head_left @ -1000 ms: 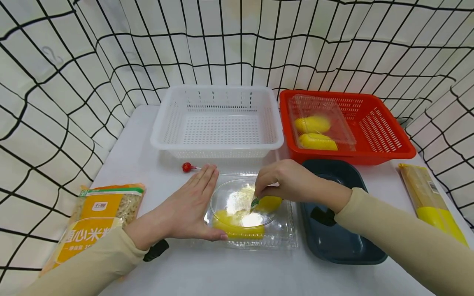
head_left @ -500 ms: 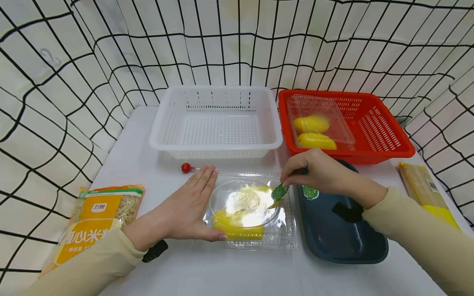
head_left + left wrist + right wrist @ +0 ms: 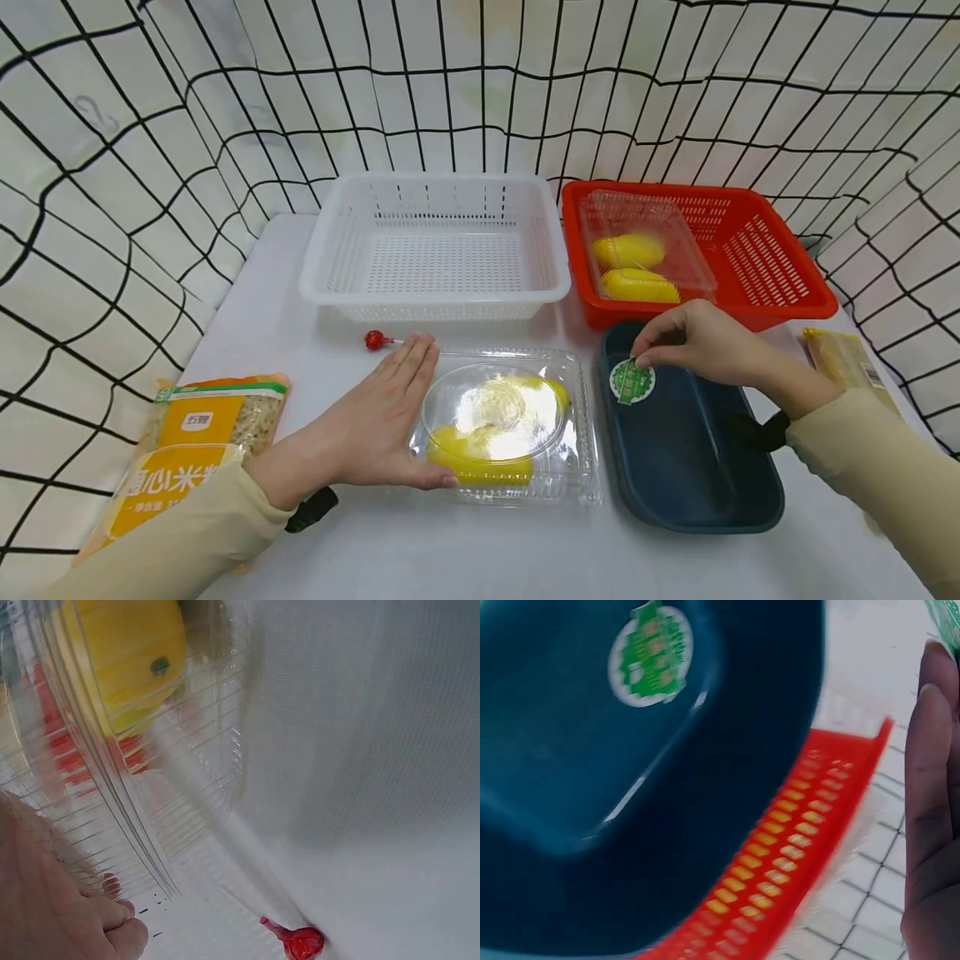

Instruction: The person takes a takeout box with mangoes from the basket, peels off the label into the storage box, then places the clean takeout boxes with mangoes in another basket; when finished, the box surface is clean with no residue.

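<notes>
My left hand [image 3: 375, 417] lies with straight fingers along the left side of a clear plastic clamshell box [image 3: 581, 467]. Through its lid show yellow pieces [image 3: 480, 467] that look like lemons or mangoes, partly hidden by glare. In the left wrist view, one yellow piece [image 3: 139, 652] bears a small green mark. My right hand [image 3: 701, 346] pinches a green sticker [image 3: 948, 621] between thumb and forefinger, over the dark blue tray [image 3: 697, 492]. Inside that tray lies a round green and white sticker [image 3: 651, 656], which the pinched one overlaps in the head view.
A white basket [image 3: 435, 296] stands behind the box. The red basket [image 3: 780, 312] at back right holds another clear box [image 3: 690, 242] with yellow pieces. A red lollipop [image 3: 374, 339] lies by my left fingertips. Bagged food [image 3: 198, 450] sits at left, a yellow packet [image 3: 847, 358] at right.
My right hand has moved right from the clear box's lid to over the dark blue tray, with the green sticker lifted off the lid. My left hand has stayed on the box.
</notes>
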Demonstrator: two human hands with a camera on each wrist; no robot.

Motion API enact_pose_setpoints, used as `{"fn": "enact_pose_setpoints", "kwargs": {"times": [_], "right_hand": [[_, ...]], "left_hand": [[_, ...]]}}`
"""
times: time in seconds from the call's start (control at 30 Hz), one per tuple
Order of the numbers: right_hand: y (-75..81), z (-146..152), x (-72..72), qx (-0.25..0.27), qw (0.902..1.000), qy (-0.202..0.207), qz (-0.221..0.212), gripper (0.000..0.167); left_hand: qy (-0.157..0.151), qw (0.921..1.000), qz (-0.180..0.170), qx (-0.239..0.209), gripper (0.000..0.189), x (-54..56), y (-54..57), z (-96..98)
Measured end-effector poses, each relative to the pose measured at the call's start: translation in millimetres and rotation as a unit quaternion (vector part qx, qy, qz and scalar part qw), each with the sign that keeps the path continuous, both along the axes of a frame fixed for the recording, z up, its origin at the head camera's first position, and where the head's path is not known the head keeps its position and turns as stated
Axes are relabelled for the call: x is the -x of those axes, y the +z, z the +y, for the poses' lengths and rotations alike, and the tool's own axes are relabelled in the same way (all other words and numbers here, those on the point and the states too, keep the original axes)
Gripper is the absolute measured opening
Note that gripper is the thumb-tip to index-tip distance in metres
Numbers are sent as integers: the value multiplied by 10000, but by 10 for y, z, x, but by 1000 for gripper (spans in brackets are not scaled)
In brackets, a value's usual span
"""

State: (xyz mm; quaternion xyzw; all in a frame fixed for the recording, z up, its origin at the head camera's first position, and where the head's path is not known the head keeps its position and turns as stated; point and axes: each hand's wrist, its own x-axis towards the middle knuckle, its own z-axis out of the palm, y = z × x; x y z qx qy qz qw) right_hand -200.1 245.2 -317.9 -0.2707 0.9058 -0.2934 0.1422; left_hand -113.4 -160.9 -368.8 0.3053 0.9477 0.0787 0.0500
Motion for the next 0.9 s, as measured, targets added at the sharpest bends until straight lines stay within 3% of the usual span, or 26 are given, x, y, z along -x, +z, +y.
{"fn": "enact_pose_setpoints", "kwargs": {"times": [0.4,0.9], "right_hand": [[-326,196,17,-191,9909,328,-1294,15],[-645,155,27,-415,9813,680,-1752,9]], "left_hand": [[2,10000,-1,29,136,0,1,-4],[33,10000,-32,77,136,2,10,0]]}}
